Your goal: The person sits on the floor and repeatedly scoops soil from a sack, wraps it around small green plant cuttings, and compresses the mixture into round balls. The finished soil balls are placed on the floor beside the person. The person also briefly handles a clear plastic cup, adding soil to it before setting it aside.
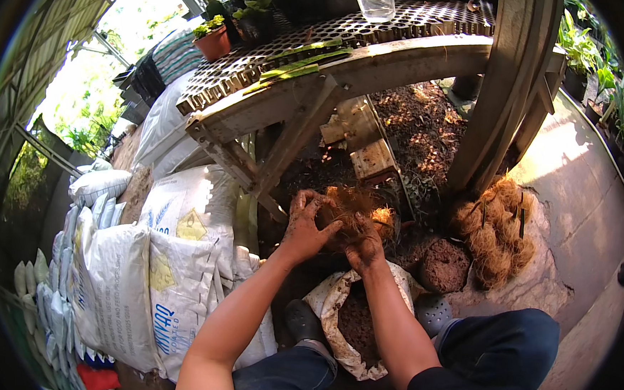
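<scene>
Between my hands is a clump of brown coconut fibre [345,218], above an open white sack [331,314] of dark brown growing medium [356,324]. My left hand [307,224] has its thumb and fingers spread around the near left side of the clump. My right hand [365,246] grips its right side, fingers dirty with soil. Some of the fibre's underside is hidden by the hands. Right of the sack stands a round container filled with brown medium [445,265]. Beside it lies a pile of fibre bundles [497,233], with dark green stubs sticking up from several.
A bench frame [352,63] with a perforated top crosses ahead; its thick post [503,94] rises at the right. Full white sacks [118,290] are stacked at left. Under the bench lie wooden blocks [370,158]. A terracotta pot [213,43] and a clear plastic cup [374,3] stand above.
</scene>
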`<state>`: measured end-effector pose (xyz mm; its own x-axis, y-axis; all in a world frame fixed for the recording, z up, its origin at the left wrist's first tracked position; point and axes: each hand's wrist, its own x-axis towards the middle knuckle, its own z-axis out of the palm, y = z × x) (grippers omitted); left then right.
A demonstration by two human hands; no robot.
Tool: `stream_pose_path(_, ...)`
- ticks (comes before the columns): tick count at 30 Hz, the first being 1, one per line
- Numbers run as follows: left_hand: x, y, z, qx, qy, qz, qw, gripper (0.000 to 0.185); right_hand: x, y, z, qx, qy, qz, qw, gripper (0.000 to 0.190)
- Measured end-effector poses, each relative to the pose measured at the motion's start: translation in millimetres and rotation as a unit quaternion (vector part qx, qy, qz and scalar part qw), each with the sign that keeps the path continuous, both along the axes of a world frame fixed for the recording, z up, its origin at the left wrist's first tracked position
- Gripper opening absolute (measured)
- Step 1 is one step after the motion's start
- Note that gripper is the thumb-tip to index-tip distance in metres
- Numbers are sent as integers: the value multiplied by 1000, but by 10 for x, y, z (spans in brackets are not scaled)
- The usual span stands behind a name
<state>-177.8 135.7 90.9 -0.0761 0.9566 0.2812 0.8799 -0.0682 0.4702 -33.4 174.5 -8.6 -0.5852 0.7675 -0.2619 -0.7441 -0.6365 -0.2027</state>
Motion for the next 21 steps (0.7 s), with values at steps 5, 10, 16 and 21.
stream_pose_path(5, 11, 99, -108, -82, -382, 65, 918, 36, 8, 26, 25, 19, -51, -2, 999, 39)
stream_pose_path(10, -102, 140, -260, -103, -469, 6, 877, 35, -2, 71, -24, -17, -64, 22, 998, 44)
stream_pose_path(16, -376, -36, -516, -191, -502, 60, 841, 39, 80, 181, -81, -91, 54, -49, 993, 43)
stream_pose_path(21, -261, -125, -409, -83, -305, 125, 940, 46, 20, 205, -133, -48, 38, -68, 996, 40)
